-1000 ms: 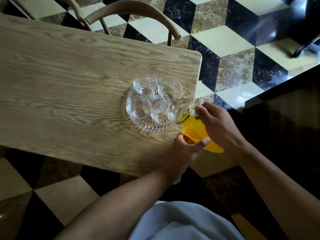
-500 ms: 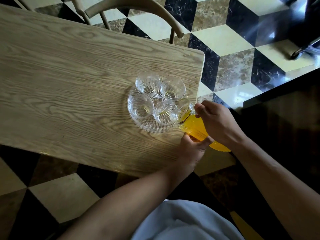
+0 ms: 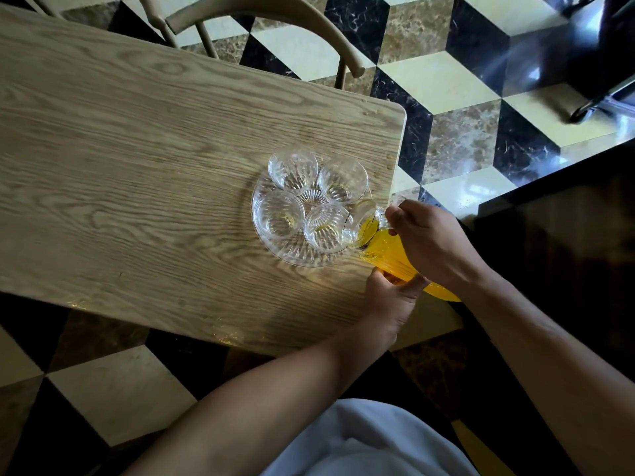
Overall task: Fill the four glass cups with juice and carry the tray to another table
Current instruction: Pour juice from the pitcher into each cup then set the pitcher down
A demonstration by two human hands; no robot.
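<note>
A round ribbed glass tray sits near the right end of the wooden table and holds four glass cups: far left, far right, near left and near right. A glass jug of orange juice is tilted, its mouth over the near right cup. My right hand grips the jug's handle. My left hand holds the jug's body from below. A little yellow shows at the bottom of the near cups.
A wooden chair stands at the table's far side. The floor around is black, cream and brown tile. A dark surface lies to the right, close to the table's end. A dark chair base stands at the far right.
The jug has tipped a little further, with its mouth now over the near right cup. Both hands keep their hold.
</note>
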